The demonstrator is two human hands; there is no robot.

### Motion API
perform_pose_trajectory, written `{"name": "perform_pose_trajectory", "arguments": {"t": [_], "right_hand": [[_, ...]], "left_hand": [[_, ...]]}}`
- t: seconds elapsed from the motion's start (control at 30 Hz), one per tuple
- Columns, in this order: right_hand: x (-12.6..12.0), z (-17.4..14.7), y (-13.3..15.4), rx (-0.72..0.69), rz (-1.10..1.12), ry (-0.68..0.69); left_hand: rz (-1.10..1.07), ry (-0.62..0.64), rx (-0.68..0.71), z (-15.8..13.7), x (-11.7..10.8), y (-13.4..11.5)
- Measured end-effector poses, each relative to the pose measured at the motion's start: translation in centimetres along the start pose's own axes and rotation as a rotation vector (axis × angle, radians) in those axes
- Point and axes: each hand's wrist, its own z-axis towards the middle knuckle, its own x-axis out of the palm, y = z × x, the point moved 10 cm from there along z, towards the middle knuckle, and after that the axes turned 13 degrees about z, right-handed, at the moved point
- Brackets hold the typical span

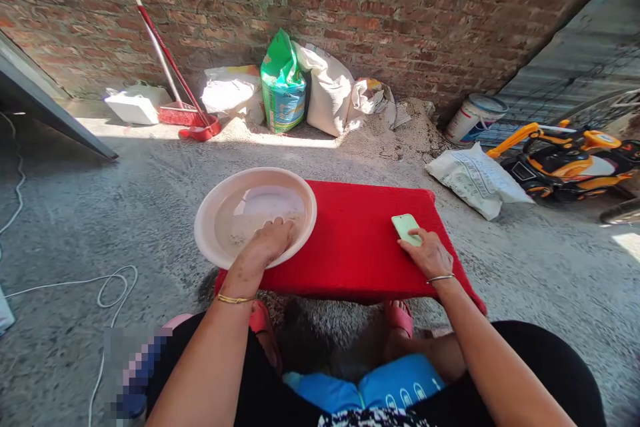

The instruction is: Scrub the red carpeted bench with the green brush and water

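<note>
My left hand [273,240] reaches into a pale pink plastic basin [206,230] of clear water, near its right side. Its fingers curl inward, and whatever they may hold is hidden. The basin rests on the left part of a low table covered with a red cloth [350,240]. Toward the table's right end, my right hand [429,253] pinches the lower edge of a pale green phone case [406,227]. This flat, rounded rectangle lies on or just above the cloth; I cannot tell which.
A broom and red dustpan [203,129] lean against the brick wall. Beside them stand a green bag [283,90] and a white sack [327,90]. At right are a bucket [475,119], an empty-looking sack [475,177] and a toy vehicle [570,160]. A white cable [117,280] crosses the left floor.
</note>
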Motion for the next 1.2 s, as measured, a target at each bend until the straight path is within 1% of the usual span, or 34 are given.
{"name": "perform_pose_trajectory", "arguments": {"t": [0.1, 0.13, 0.17, 0.2, 0.23, 0.27, 0.3, 0.33, 0.37, 0.4, 0.47, 0.53, 0.6, 0.63, 0.67, 0.7, 0.73, 0.77, 0.8, 0.83, 0.93, 1.0, 1.1, 1.17, 1.2], "right_hand": [[-4.8, 1.1, -9.6, 0.218, -0.012, -0.129], [-6.2, 1.0, -12.2, 0.286, -0.027, -0.17], [-7.4, 0.7, -14.2, 0.341, -0.041, -0.209], [-8.4, 0.4, -15.5, 0.38, -0.05, -0.248], [-9.0, 0.0, -16.1, 0.397, -0.052, -0.283], [-9.2, -0.3, -15.8, 0.388, -0.044, -0.312], [-8.9, -0.5, -14.7, 0.349, -0.027, -0.331], [-8.3, -0.6, -12.9, 0.285, -0.004, -0.337], [-7.2, -0.8, -10.4, 0.204, 0.019, -0.325], [-5.8, -0.9, -7.4, 0.114, 0.042, -0.296], [-2.0, -1.3, -0.9, -0.058, 0.08, -0.181], [1.9, -2.2, 5.5, -0.215, 0.084, -0.063], [4.9, -3.4, 11.2, -0.4, 0.056, 0.016], [6.0, -3.9, 13.5, -0.478, 0.037, 0.041], [6.7, -4.1, 15.1, -0.535, 0.016, 0.059], [7.0, -4.1, 15.9, -0.562, -0.005, 0.07], [7.1, -3.6, 16.1, -0.554, -0.02, 0.078], [6.8, -2.8, 15.5, -0.514, -0.029, 0.084], [6.2, -1.8, 14.2, -0.447, -0.032, 0.088], [5.4, -0.5, 12.2, -0.361, -0.028, 0.085], [1.5, 2.7, 4.1, -0.098, 0.002, 0.026], [-1.7, 3.7, -2.1, 0.048, 0.027, -0.052], [-5.9, 3.3, -11.0, 0.262, 0.055, -0.184], [-7.7, 2.0, -15.4, 0.373, 0.074, -0.272], [-8.2, 1.3, -16.8, 0.405, 0.09, -0.312]], "left_hand": [[-0.017, -0.021, 0.0, -0.1, 0.0, 0.0], [-0.019, -0.032, -0.002, -0.1, 0.1, 0.1], [-0.018, -0.045, -0.003, -0.1, 0.2, 0.2], [-0.018, -0.058, -0.004, -0.1, 0.3, 0.2], [-0.017, -0.07, -0.004, 0.0, 0.3, 0.3], [-0.015, -0.081, -0.002, 0.1, 0.4, 0.3], [-0.014, -0.089, 0.0, 0.2, 0.4, 0.3], [-0.012, -0.095, 0.004, 0.3, 0.5, 0.4], [-0.011, -0.099, 0.007, 0.4, 0.5, 0.4], [-0.008, -0.101, 0.01, 0.5, 0.5, 0.4], [-0.002, -0.104, 0.016, 0.7, 0.5, 0.5], [0.003, -0.106, 0.022, 1.0, 0.8, 0.6], [0.008, -0.101, 0.024, 1.2, 1.4, 0.9], [0.012, -0.103, 0.023, 1.4, 1.7, 1.0], [0.017, -0.11, 0.023, 1.5, 2.0, 1.1], [0.023, -0.119, 0.025, 1.6, 2.2, 1.2], [0.03, -0.129, 0.029, 1.6, 2.3, 1.3], [0.035, -0.136, 0.033, 1.7, 2.5, 1.3], [0.039, -0.134, 0.034, 1.8, 2.6, 1.3], [0.043, -0.128, 0.034, 1.8, 2.7, 1.4], [0.055, -0.122, 0.029, 1.7, 2.7, 1.3], [0.051, -0.132, 0.032, 1.5, 2.4, 1.1], [0.015, -0.137, 0.025, 1.1, 1.7, 0.8], [-0.011, -0.119, 0.012, 0.9, 1.2, 0.7], [-0.019, -0.104, 0.01, 0.8, 1.0, 0.6]]}}
